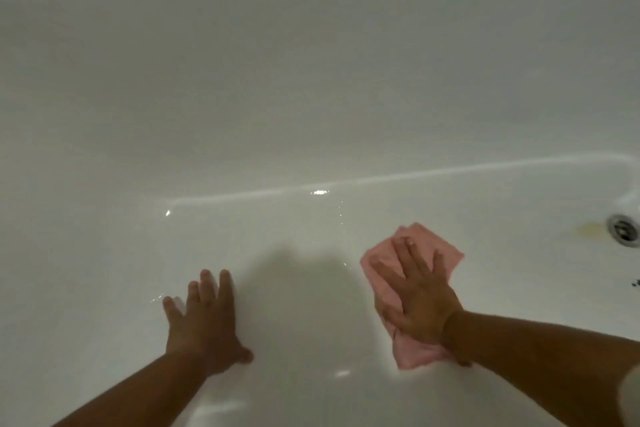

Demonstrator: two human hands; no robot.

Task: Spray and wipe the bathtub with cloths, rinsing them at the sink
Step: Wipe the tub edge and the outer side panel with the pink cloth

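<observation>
the drain (pixel 625 235) was cut by the right edge, so only part of its ring showed. the middle of the pink cloth (pixel 441 248) lay hidden under the right grip (pixel 420 298). the palm of the left grip (pixel 204 319) faced down, out of sight against the bathtub (pixel 311 97), which ran past every edge. dark specks (pixel 635 282) by the right edge were too small to tell. the left forearm (pixel 138 392) ran off the bottom edge, the right forearm (pixel 554 357) off the right.

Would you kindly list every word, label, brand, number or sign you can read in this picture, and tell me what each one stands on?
None: no readable text appears anywhere in the head view.
The glossy white bathtub is bare of marks, the pink wiping cloth under the right hand shows no tag or print, and the round metal drain carries no legible lettering.
</observation>
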